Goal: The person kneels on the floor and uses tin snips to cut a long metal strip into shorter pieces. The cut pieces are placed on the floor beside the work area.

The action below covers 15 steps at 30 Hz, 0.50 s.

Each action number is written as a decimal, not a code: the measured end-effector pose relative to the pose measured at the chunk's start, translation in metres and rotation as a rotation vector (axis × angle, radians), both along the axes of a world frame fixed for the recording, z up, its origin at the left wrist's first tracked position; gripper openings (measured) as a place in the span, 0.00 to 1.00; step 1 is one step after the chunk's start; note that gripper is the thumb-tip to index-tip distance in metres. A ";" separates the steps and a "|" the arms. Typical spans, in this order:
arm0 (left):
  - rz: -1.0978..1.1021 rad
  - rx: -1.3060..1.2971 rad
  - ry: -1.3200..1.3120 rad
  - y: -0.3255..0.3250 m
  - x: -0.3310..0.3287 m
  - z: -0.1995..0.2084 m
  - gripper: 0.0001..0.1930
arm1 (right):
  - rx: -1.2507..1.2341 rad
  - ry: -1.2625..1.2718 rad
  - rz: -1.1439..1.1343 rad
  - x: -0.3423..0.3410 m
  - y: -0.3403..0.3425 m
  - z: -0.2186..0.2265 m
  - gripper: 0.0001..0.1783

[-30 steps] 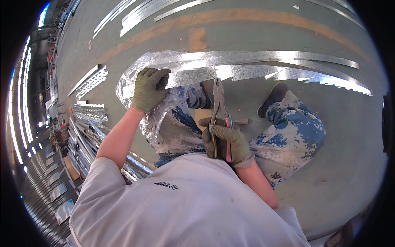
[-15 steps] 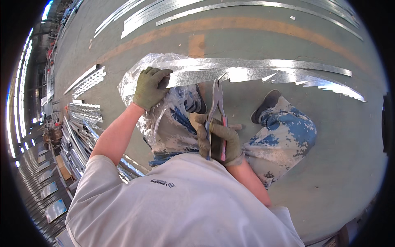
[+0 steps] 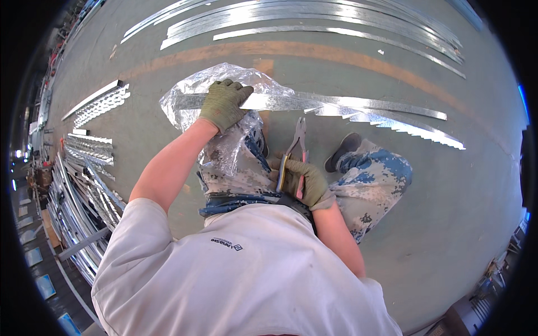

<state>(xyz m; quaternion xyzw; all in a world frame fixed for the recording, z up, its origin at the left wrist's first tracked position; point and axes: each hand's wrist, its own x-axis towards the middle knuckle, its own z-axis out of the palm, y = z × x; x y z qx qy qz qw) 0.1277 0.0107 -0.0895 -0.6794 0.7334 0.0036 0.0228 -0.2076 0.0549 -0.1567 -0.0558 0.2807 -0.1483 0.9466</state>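
My left hand [image 3: 226,105], in an olive-green work glove, is closed over the left part of a bundle of shiny metal strips [image 3: 280,102]. The strips fan out to the right, and the nearer ones end in a stepped row. Clear plastic film [image 3: 224,73] is bunched around and under this hand and drapes over my left knee. My right hand [image 3: 307,182], gloved alike, is wrapped round the handles of a pair of pliers [image 3: 296,140]. Their jaws point away from me, just short of the strips' near edge and apart from it.
Long metal strips [image 3: 314,17] lie across the far floor, beyond an orange painted line [image 3: 336,55]. At the left are perforated metal pieces [image 3: 101,109] and a heap of metal profiles [image 3: 75,210]. My bent legs [image 3: 375,185] flank the pliers.
The pliers have drawn back toward me from the strips' edge. My left hand has shifted right along the strips, its fingers now lying further over them.
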 end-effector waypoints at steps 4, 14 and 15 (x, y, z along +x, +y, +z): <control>-0.018 -0.015 -0.009 0.005 0.004 0.000 0.30 | -0.172 0.333 0.126 0.009 0.002 0.019 0.21; -0.001 0.017 -0.015 0.007 -0.001 0.006 0.31 | -0.444 0.635 0.380 0.040 -0.007 0.024 0.18; -0.002 0.023 -0.017 0.007 -0.001 0.006 0.31 | -0.448 0.641 0.392 0.041 -0.007 0.025 0.18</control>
